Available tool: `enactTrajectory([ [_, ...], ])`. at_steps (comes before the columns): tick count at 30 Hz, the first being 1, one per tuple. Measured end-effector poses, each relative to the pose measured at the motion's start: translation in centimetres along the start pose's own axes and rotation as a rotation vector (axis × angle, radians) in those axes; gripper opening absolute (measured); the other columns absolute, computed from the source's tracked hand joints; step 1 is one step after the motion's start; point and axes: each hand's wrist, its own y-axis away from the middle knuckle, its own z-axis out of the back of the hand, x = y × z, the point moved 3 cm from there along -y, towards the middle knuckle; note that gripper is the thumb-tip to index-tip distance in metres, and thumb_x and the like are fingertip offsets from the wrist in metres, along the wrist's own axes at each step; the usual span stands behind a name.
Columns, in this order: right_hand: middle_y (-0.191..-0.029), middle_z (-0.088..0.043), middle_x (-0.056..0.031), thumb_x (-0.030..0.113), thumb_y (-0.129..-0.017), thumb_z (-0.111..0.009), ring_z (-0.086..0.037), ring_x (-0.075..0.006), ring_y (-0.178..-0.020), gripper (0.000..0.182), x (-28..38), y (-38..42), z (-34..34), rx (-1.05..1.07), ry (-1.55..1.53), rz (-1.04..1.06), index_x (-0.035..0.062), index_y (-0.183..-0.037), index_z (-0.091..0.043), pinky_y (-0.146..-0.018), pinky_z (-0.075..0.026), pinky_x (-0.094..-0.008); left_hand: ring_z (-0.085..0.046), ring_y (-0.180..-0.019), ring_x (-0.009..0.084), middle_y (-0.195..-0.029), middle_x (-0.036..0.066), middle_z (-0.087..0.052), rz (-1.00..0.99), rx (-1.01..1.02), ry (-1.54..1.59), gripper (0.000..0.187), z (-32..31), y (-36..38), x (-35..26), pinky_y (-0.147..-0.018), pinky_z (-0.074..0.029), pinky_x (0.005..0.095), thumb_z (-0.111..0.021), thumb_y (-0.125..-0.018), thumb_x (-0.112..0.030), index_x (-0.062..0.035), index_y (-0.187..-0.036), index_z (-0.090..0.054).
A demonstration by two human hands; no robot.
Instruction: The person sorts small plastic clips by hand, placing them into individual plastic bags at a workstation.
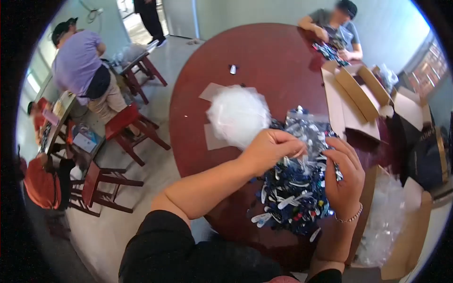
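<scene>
1. Small dark pieces [295,200], many with pale tabs, lie heaped on my big round red bench [236,47], under and nearer me than my fingers.
2. Open cardboard [354,101] sits beyond my right fingers.
3. White, puffy bundle [238,115] sits beyond and left of my left fingers, pale flat sheets [213,137] showing at its edge.
4. Clear bag [309,129] lies over the heap's far part, by my fingers.
5. My left fingers [300,150] are bunched, tips together at clear plastic; I can't tell exactly what they grip.
6. My right fingers [326,153] curl beside it, thumb and forefinger slightly apart.
</scene>
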Motion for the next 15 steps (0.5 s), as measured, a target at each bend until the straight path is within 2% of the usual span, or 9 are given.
enactTrajectory([
  [6, -0.105, -0.067, -0.016, -0.007, -0.08, -0.064, -0.064, -0.0332, -0.099, 0.015, -0.1, 0.1, 0.2, -0.051, 0.001, -0.004, -0.0012, -0.094, -0.065, -0.087, -0.05, -0.0391, -0.067, -0.078, 0.0127, -0.089, 0.011, -0.073, -0.038, -0.028, -0.054, 0.016, 0.0, 0.1, -0.4, -0.075, -0.054, 0.0257, -0.066, -0.09, -0.012, 0.0021, -0.092, -0.073],
  [10, -0.106, -0.067, -0.0157, -0.006, -0.078, -0.067, -0.064, -0.0334, -0.099, 0.019, 0.6, 0.3, -0.3, -0.057, -0.005, 0.067, -0.0007, -0.096, -0.066, -0.085, -0.051, -0.0398, -0.067, -0.08, 0.0115, -0.089, 0.007, -0.073, -0.166, 0.017, -0.359, 0.012, -0.3, 0.4, -0.2, -0.074, -0.053, 0.0263, -0.067, -0.089, -0.01, 0.0006, -0.091, -0.073],
  [11, -0.11, -0.065, -0.0168, -0.003, -0.075, -0.069, -0.062, -0.0347, -0.103, 0.029, 0.6, 0.4, -0.4, -0.057, 0.013, 0.085, -0.0016, -0.104, -0.064, -0.092, -0.048, -0.0411, -0.067, -0.081, 0.0115, -0.089, 0.007, -0.073, -0.233, 0.041, -0.486, 0.011, -0.5, 0.6, -0.2, -0.073, -0.053, 0.0268, -0.067, -0.089, -0.009, 0.0, -0.091, -0.073],
  [12, -0.11, -0.065, -0.0168, -0.003, -0.075, -0.069, -0.062, -0.0347, -0.103, 0.029, 0.9, 0.3, -0.3, -0.061, 0.009, 0.09, -0.0016, -0.104, -0.064, -0.092, -0.048, -0.0411, -0.068, -0.082, 0.0153, -0.089, 0.007, -0.073, -0.342, 0.024, -0.601, 0.009, -0.7, 0.8, -0.4, -0.072, -0.053, 0.0294, -0.07, -0.087, -0.011, -0.0027, -0.09, -0.073],
  [14, -0.111, -0.065, -0.0167, -0.001, -0.074, -0.072, -0.06, -0.0359, -0.107, 0.038, 1.5, -0.3, 0.1, -0.088, 0.134, 0.064, -0.0008, -0.111, -0.062, -0.095, -0.046, -0.0421, -0.069, -0.082, 0.0209, -0.089, 0.01, -0.072, -0.442, 0.015, -0.778, 0.008, -1.2, 1.2, -0.7, -0.073, -0.053, 0.0314, -0.071, -0.085, -0.012, -0.0054, -0.088, -0.073],
  [15, -0.105, -0.065, -0.0158, 0.001, -0.073, -0.074, -0.059, -0.0363, -0.104, 0.04, 1.1, 0.1, -0.2, -0.061, 0.083, 0.036, 0.0006, -0.111, -0.061, -0.095, -0.046, -0.0433, -0.069, -0.083, 0.0242, -0.09, 0.01, -0.072, -0.51, 0.037, -0.799, 0.008, -1.3, 1.1, -0.6, -0.073, -0.054, 0.0329, -0.07, -0.086, -0.014, -0.0073, -0.089, -0.073],
])
